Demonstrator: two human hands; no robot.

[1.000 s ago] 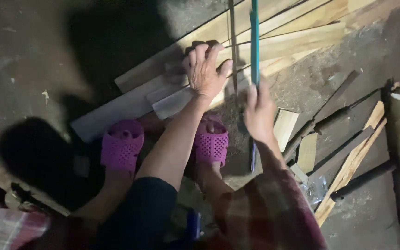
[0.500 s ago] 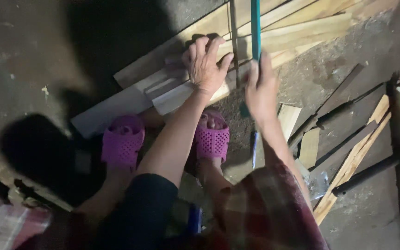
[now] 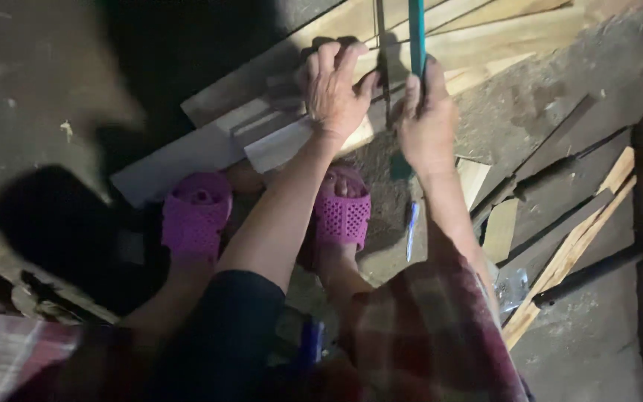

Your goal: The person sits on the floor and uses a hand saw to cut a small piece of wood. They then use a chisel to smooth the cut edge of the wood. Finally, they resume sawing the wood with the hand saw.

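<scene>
Upper centre of the frame, item one: left hand (image 3: 334, 93), fingers spread flat, pressing down on a pale plank (image 3: 292, 138) that lies slantwise on the floor (image 3: 53, 82). Against half a second ago the hand sits in the same place on the plank; no shift noted.

Item two: right hand (image 3: 427, 119), just beside the left, fingers closed round a teal saw frame (image 3: 416, 33) that runs straight up out of the frame. A thin dark blade (image 3: 381, 52) stands between the two hands, meeting the plank near the left fingertips. Compared with the earlier pictures the right hand has slid a little higher along the same line, so the stroke reads as a forward push; judged: cutting under way, plank not yet parted.

Item three: more pale planks (image 3: 500, 37), stacked at upper right, touching the held plank.

Item four: two pink slippers (image 3: 344, 212), lower centre, the right one just below the hands, unchanged.

Item five: loose sticks and offcuts (image 3: 574, 246), right side, well apart from the hands.

Item six: checked sleeve (image 3: 426, 335), bottom edge.
</scene>
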